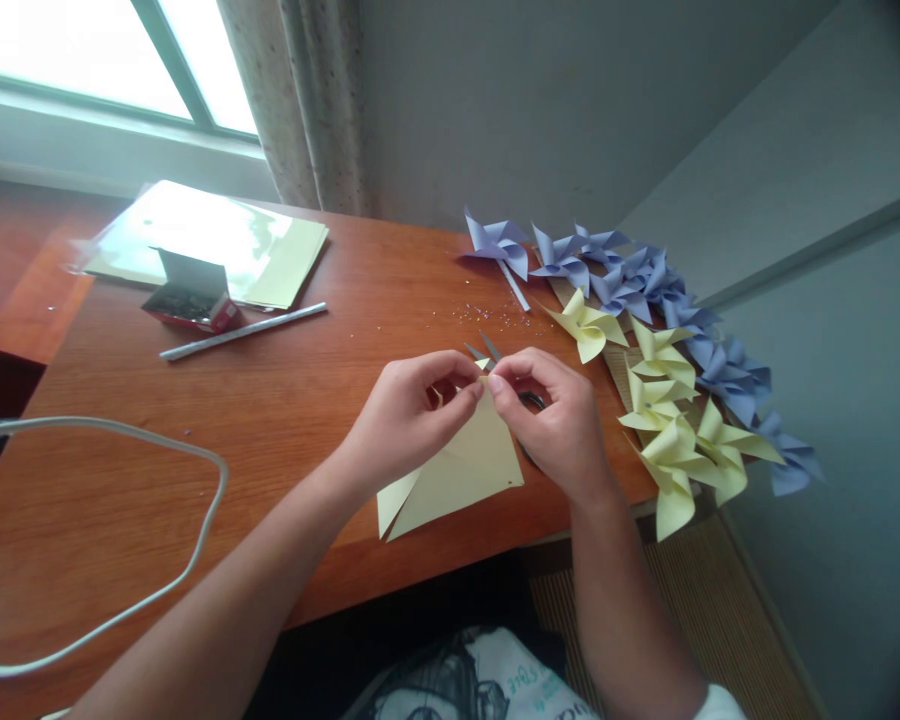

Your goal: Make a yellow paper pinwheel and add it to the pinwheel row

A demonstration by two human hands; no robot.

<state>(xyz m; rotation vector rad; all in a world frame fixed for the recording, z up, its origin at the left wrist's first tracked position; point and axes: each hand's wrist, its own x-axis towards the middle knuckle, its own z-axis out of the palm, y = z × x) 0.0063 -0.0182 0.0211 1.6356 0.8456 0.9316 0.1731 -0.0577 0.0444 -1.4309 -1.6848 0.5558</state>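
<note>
My left hand (405, 415) and right hand (559, 420) pinched the top corner of the yellow paper (461, 470), which lay on the desk (270, 400) before me. I was mid-fold, I judged; next called for bringing that tip neatly to centre.

Left hand (405, 415): I've got it over the desk edge (435, 590), thumb and forefinger pinched shut.
Right hand (559, 420): fingertips meeting the left's, curled tight.
Forearms: both angled inward from below.
</note>
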